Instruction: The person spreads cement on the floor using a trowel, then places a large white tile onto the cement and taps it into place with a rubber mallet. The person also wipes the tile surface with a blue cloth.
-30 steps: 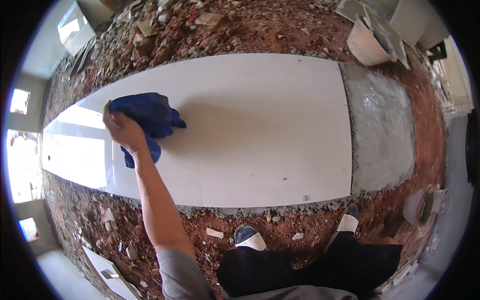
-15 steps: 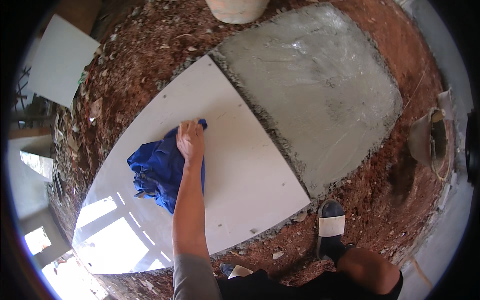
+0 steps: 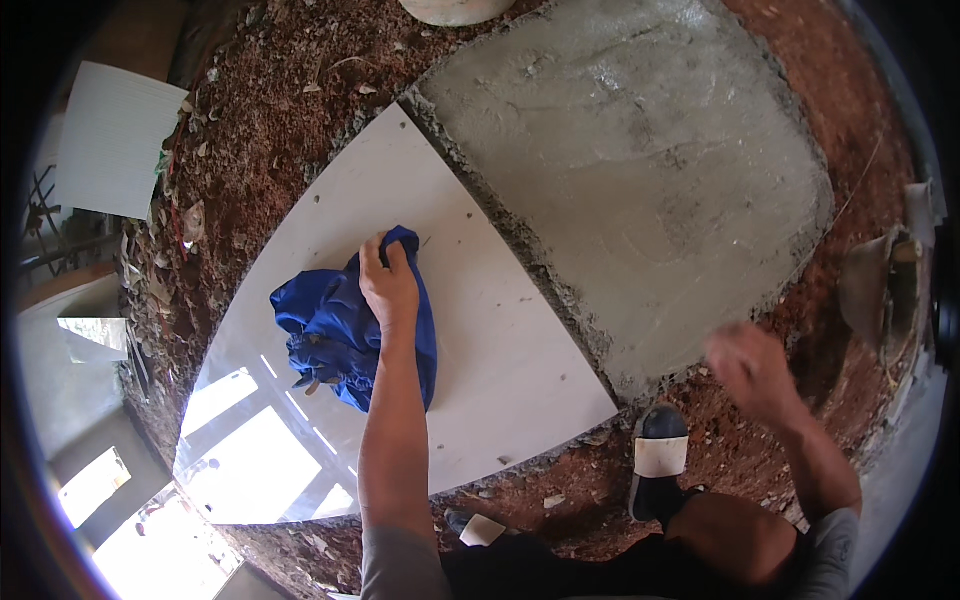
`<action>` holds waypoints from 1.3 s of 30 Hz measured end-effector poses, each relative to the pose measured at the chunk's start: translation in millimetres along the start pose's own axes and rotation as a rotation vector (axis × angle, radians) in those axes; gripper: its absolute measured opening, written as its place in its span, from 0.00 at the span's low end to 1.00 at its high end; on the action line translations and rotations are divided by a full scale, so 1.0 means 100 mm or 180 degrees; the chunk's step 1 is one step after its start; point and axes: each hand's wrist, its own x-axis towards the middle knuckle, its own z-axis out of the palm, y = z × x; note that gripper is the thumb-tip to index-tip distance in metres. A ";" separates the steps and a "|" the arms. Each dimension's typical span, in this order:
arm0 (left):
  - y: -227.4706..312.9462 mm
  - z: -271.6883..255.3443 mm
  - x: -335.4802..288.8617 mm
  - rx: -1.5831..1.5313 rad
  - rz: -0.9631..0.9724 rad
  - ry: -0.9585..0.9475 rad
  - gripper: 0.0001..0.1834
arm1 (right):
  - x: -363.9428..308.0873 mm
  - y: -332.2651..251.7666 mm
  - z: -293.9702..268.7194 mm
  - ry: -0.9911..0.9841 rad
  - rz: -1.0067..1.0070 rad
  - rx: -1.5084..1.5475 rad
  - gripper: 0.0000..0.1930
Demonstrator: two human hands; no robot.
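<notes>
A crumpled blue cloth (image 3: 335, 322) lies bunched on a large glossy white tile (image 3: 500, 360), which has a few small grey specks on it. With bent fingers my left hand (image 3: 392, 285) grips the cloth's upper right part and presses it against the tile. My right hand (image 3: 752, 372) hangs to the right, near the lower edge of the wet grey mortar (image 3: 640, 200). Motion blurs its curled fingers, so whether it holds anything does not show. The tile's upper right edge runs along the mortar bed.
Reddish, rubble-strewn soil (image 3: 270, 130) surrounds the tile and mortar. At the top edge stands a pale bucket (image 3: 455, 8). A white panel (image 3: 120, 140) leans at the far left. My foot in a dark slide (image 3: 660, 455) rests by the tile's right corner.
My right hand has come into view from the lower right. My left hand still holds the cloth, whose upper end now bunches up higher beside the fingers. The whole view has shifted slightly.
</notes>
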 end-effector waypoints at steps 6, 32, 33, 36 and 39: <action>0.00 0.55 0.59 0.0497 0.0534 0.0089 0.13 | -1.04 0.17 0.21 -0.0405 0.1279 0.0587 0.11; 0.50 1.26 2.17 0.2307 -0.0718 -0.0716 0.34 | -2.88 0.49 0.56 0.0325 0.3949 0.1156 0.22; 0.51 1.26 2.17 0.2251 -0.0707 -0.0742 0.34 | -2.91 0.50 0.57 0.0342 0.3922 0.1156 0.22; 0.53 1.25 2.11 0.2194 -0.0700 -0.0764 0.34 | -2.92 0.50 0.59 0.0311 0.3851 0.1027 0.22; 0.56 1.24 2.05 0.2173 -0.0816 -0.0794 0.34 | -2.86 0.47 0.58 0.0431 0.3771 0.1090 0.22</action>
